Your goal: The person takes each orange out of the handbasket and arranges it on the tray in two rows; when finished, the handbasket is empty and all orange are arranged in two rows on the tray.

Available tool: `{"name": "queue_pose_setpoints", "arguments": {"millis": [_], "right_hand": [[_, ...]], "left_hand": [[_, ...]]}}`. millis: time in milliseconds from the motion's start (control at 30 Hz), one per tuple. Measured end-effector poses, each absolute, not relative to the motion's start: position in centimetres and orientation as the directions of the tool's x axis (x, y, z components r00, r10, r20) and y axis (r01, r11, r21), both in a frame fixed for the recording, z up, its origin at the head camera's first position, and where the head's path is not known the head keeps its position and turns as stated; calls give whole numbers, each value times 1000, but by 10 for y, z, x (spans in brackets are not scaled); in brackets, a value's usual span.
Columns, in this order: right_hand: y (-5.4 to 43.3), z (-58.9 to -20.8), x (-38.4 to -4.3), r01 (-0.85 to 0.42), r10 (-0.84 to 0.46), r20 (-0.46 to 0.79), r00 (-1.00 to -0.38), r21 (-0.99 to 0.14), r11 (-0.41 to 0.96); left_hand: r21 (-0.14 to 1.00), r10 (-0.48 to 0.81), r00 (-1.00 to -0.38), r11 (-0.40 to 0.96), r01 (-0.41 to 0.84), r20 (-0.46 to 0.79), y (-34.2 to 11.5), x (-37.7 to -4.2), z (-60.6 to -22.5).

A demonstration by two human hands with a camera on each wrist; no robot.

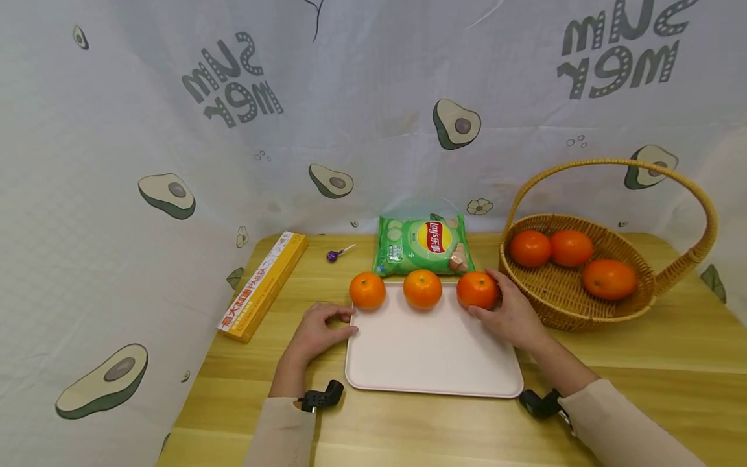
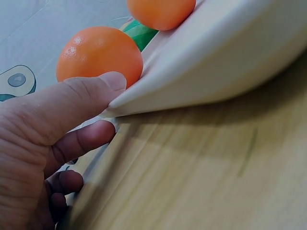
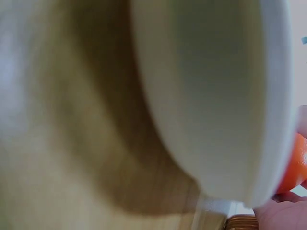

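Note:
My right hand (image 1: pixel 516 318) grips an orange (image 1: pixel 477 290), thumb on its near side and fingers on its far side, at the far right corner of the white tray (image 1: pixel 432 350). In the right wrist view only part of that orange (image 3: pixel 298 165) and the hand show at the right edge. Two more oranges stand along the tray's far edge, a middle orange (image 1: pixel 423 289) and a left orange (image 1: pixel 367 290). Beside the tray's left edge, my left hand (image 1: pixel 320 331) touches the rim with loosely bent fingers; the thumb (image 2: pixel 91 93) lies near the left orange.
A wicker basket (image 1: pixel 583 311) with a tall handle holds 3 oranges at the right. Behind the tray lies a green chip bag (image 1: pixel 408 250). A lollipop (image 1: pixel 334 255) and a yellow pasta box (image 1: pixel 268 285) lie to the left. A printed cloth (image 1: pixel 373 97) hangs behind the table.

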State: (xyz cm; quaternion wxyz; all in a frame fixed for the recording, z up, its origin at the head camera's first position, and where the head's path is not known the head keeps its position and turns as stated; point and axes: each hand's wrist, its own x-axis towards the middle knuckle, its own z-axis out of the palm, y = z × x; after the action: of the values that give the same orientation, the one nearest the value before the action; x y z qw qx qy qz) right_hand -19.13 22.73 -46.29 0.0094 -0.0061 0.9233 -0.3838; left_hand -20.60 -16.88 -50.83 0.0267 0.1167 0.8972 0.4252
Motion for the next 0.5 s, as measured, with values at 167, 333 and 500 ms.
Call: {"name": "queue_pose_setpoints", "arguments": {"millis": [167, 333, 500], "right_hand": [[228, -465, -192, -4, -11, -7, -1000, -693, 721], [227, -465, -192, -2, -1, 2, -1000, -685, 728], [225, -463, -192, 2, 0, -4, -1000, -684, 729]], "left_hand": [[774, 239, -969, 600, 203, 68, -168, -206, -506], [775, 239, -969, 600, 197, 61, -169, -205, -506], [772, 234, -971, 606, 191, 56, -169, -206, -506]]}}
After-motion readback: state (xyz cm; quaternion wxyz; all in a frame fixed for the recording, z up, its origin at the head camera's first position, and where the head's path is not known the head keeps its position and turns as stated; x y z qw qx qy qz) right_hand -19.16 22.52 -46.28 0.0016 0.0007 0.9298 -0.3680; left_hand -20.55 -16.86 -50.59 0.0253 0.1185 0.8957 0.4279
